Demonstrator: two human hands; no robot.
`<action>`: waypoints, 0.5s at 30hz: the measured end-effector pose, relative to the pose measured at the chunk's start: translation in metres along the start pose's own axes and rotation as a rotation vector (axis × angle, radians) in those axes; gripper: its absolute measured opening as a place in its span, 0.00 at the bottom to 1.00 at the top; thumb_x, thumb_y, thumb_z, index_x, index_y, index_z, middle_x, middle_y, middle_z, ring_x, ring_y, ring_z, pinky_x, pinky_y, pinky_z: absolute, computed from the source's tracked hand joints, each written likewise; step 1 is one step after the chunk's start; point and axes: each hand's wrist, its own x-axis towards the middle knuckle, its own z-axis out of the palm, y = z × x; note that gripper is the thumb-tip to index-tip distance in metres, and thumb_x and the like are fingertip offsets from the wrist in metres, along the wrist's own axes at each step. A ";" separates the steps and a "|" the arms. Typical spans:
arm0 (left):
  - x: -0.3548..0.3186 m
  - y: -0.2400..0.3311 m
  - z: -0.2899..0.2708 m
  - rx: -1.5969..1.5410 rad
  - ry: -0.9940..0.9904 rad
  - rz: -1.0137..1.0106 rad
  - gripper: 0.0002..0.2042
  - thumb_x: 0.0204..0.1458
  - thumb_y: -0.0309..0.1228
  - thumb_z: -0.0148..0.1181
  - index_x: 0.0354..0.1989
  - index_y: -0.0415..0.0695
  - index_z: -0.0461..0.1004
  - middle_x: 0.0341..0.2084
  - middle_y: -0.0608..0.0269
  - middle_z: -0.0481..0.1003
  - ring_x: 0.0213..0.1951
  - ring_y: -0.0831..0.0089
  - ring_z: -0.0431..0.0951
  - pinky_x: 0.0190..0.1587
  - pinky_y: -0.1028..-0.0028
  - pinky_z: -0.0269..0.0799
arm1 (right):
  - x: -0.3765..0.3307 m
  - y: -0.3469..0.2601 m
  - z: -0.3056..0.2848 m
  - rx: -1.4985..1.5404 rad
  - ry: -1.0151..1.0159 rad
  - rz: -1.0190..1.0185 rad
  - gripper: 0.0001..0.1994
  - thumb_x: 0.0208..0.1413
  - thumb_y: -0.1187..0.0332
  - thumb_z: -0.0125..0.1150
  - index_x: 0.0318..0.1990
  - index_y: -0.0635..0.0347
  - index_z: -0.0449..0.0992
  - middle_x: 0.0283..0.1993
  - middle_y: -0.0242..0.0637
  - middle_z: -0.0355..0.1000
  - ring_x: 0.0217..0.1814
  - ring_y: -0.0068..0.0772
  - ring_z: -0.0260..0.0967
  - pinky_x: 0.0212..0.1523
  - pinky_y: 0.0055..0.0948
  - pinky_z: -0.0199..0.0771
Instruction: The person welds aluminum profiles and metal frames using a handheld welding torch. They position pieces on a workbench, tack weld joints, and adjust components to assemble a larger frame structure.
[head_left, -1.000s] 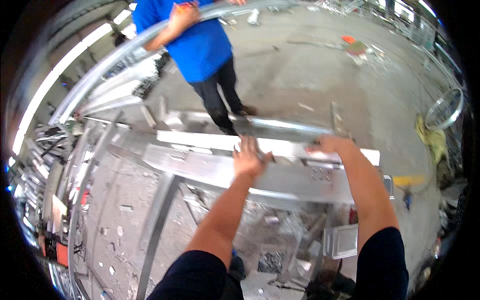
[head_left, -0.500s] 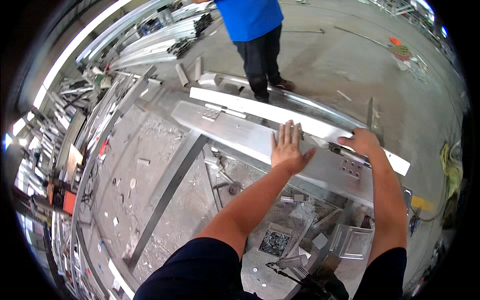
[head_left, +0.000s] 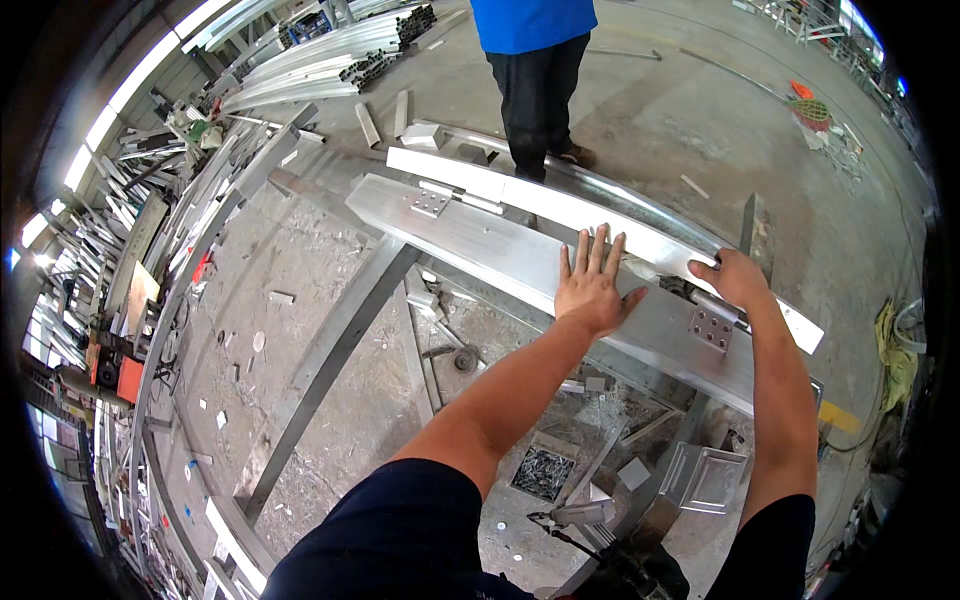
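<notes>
My left hand point(head_left: 592, 292) lies flat with fingers spread on a wide aluminium profile point(head_left: 485, 238), its fingertips at the far edge. My right hand point(head_left: 738, 280) is closed around a narrower bright aluminium bar point(head_left: 560, 206) that runs alongside the profile on its far side. Two hinges link the pieces; a left hinge plate point(head_left: 430, 203) and a right hinge plate point(head_left: 711, 328), both with several screw heads, sit on the profile. The right hinge's barrel shows just below my right hand. My right fingers are partly hidden behind the bar.
The profile rests across a grey metal beam point(head_left: 335, 360). Below it are a box of screws point(head_left: 543, 470), a power tool point(head_left: 625, 575) and a panelled metal piece point(head_left: 705, 478). Beyond stands a person in a blue shirt point(head_left: 535, 25). Stacked aluminium profiles point(head_left: 320, 65) lie far left.
My view has shifted slightly, so the person in blue appears higher and further right. Both hands keep their places on the profile and the bar.
</notes>
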 end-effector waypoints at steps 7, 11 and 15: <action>-0.003 -0.008 0.018 0.026 0.213 0.051 0.44 0.60 0.63 0.49 0.78 0.52 0.42 0.76 0.50 0.42 0.78 0.52 0.36 0.77 0.50 0.28 | -0.024 -0.007 0.025 -0.150 0.513 -0.180 0.31 0.48 0.42 0.71 0.36 0.68 0.77 0.44 0.56 0.76 0.50 0.58 0.74 0.51 0.48 0.74; -0.007 -0.007 0.011 -0.030 0.141 -0.009 0.33 0.60 0.54 0.54 0.68 0.47 0.63 0.63 0.49 0.63 0.69 0.49 0.57 0.74 0.46 0.39 | -0.017 -0.022 -0.011 -0.136 0.129 -0.152 0.33 0.43 0.44 0.75 0.42 0.68 0.78 0.40 0.56 0.76 0.49 0.55 0.75 0.48 0.47 0.74; -0.005 -0.013 0.028 -0.013 0.476 0.130 0.12 0.57 0.40 0.58 0.33 0.44 0.78 0.38 0.55 0.75 0.46 0.55 0.72 0.58 0.51 0.63 | 0.000 -0.006 -0.008 0.106 0.026 -0.225 0.30 0.38 0.48 0.79 0.42 0.64 0.79 0.38 0.54 0.76 0.46 0.55 0.76 0.47 0.47 0.74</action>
